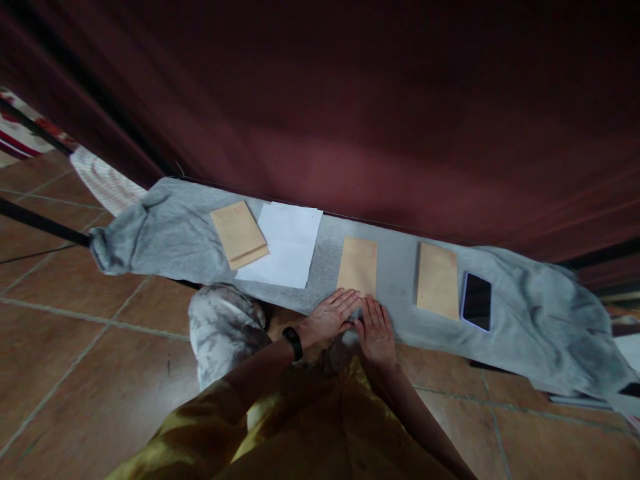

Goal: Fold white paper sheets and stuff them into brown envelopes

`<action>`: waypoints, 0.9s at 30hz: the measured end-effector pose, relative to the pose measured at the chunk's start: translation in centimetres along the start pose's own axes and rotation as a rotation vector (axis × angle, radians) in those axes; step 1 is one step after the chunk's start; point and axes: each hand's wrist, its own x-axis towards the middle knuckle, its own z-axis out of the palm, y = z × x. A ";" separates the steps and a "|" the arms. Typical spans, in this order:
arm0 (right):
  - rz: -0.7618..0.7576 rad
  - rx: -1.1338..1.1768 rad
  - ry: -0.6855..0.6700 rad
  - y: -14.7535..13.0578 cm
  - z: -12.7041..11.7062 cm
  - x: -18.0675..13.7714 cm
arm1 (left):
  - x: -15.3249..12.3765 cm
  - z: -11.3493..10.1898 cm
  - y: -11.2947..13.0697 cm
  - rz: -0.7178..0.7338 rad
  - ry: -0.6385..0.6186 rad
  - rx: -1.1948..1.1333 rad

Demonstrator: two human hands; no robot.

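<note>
Kraft-paper envelope (358,263) lies just below centre frame, its lower edge under the flat, outstretched left hand (332,315) and right hand (377,332). Uneven pressing over soft grey cloth (175,233) could crease or skew it.

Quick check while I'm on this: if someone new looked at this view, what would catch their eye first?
Probably the left hand and right hand, close together at the near end of a tan envelope mid-cloth. Next, the bright white paper to its left, partly overlapped by a tan pile. Over to the right, the dark-screened phone stands out against the grey cloth.
</note>
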 end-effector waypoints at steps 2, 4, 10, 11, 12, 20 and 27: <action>-0.010 -0.011 0.006 0.4 0.0 -0.2 | -0.2 0.1 0.0 0.004 0.008 0.004; -0.012 -0.021 0.015 0.7 0.1 -0.4 | -0.4 0.2 0.0 0.002 0.020 0.008; 0.001 -0.028 0.014 1.0 0.1 -0.7 | -1.1 0.4 0.2 -0.015 0.039 0.020; 0.008 -0.026 0.015 1.0 0.1 -0.7 | -1.2 0.3 0.2 -0.018 0.041 0.021; 0.015 -0.023 0.017 1.0 0.1 -0.8 | -1.3 0.3 0.3 -0.020 0.044 0.021; 0.059 0.037 0.015 1.0 -0.4 -1.1 | -2.3 0.8 0.5 -0.084 0.088 0.021; 0.029 0.219 0.013 1.3 -1.5 1.0 | -2.3 1.4 0.4 -0.090 0.092 0.034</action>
